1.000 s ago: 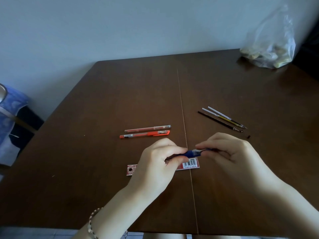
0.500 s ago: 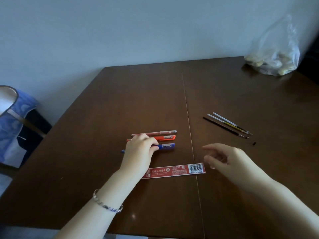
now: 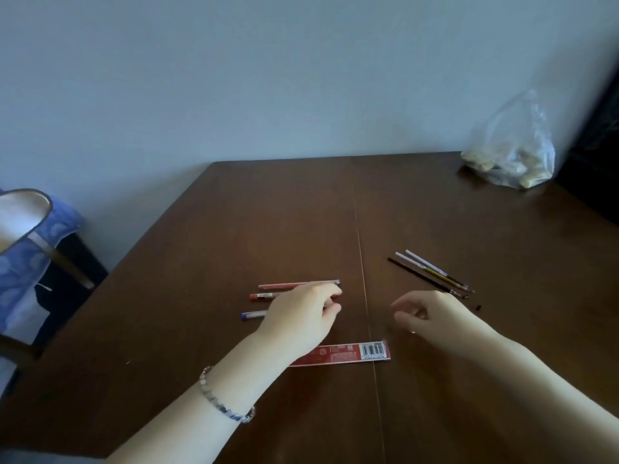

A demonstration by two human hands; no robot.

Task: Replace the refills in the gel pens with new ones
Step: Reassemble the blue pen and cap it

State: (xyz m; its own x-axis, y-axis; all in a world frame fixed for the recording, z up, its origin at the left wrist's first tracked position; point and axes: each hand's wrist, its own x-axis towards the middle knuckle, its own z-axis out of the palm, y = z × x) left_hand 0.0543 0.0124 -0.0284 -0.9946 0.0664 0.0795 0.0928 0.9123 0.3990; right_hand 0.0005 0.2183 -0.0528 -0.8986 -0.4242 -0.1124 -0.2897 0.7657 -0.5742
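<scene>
Three pens (image 3: 263,296) lie side by side on the table (image 3: 201,346), long axes running left to right. The left hand (image 3: 301,318) covers their right ends, curled; whether it grips one is unclear. The right hand (image 3: 435,318) hovers just rightward, loose and empty

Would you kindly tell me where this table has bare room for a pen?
Free: the far table half between the pens and the plastic bag, and the near left corner. Crowded: the middle, with left hand, right hand, red packet and loose refills.
</scene>
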